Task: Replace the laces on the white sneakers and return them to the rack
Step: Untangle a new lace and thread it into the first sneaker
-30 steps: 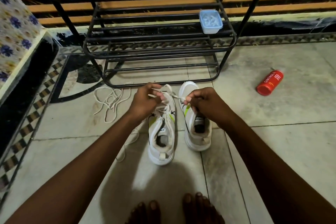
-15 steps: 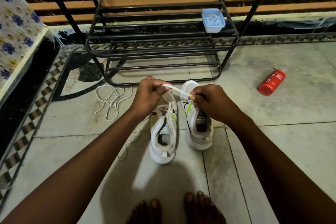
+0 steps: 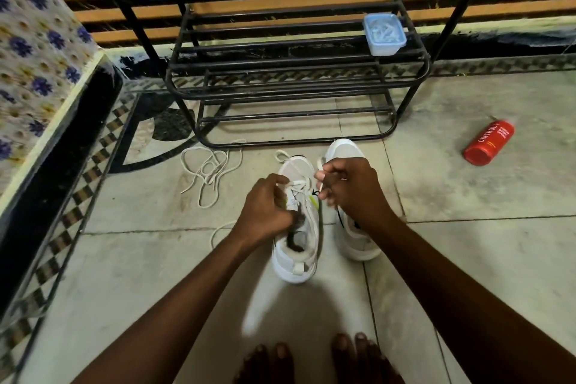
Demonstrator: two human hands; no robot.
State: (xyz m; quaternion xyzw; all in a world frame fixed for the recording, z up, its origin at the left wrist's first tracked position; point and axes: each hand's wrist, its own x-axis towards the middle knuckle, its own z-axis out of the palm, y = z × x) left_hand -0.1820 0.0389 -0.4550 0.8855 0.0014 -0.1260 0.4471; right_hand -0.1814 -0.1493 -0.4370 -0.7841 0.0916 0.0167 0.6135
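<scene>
Hands first: your left hand (image 3: 265, 209) is curled down on the left sneaker (image 3: 293, 268), fingers bunched at the crossed lacing just ahead of the tongue, gripping the shoe there. Your right hand (image 3: 352, 193) sits just to the right of it, thumb and fingers pinched on a white lace (image 3: 319, 165) whose end pokes up past the fingertips. Can't tell exactly which eyelet that lace comes out of. The two hands are close but not touching.

The right sneaker (image 3: 343, 150) stands mostly under your right hand, with only its toe and heel showing. It's right beside the left one, and both toes point away from you.

A loose lace (image 3: 208, 171) lies tangled on the tiles off to the left of your left hand, and another white strand curls by your left wrist.

The rack (image 3: 280, 89) stands beyond both hands, with a blue tub (image 3: 385, 33) on a shelf at its right end. A red can (image 3: 487, 142) lies on its side well off to the right of your right hand. Your bare toes (image 3: 311, 358) show at the bottom edge.
</scene>
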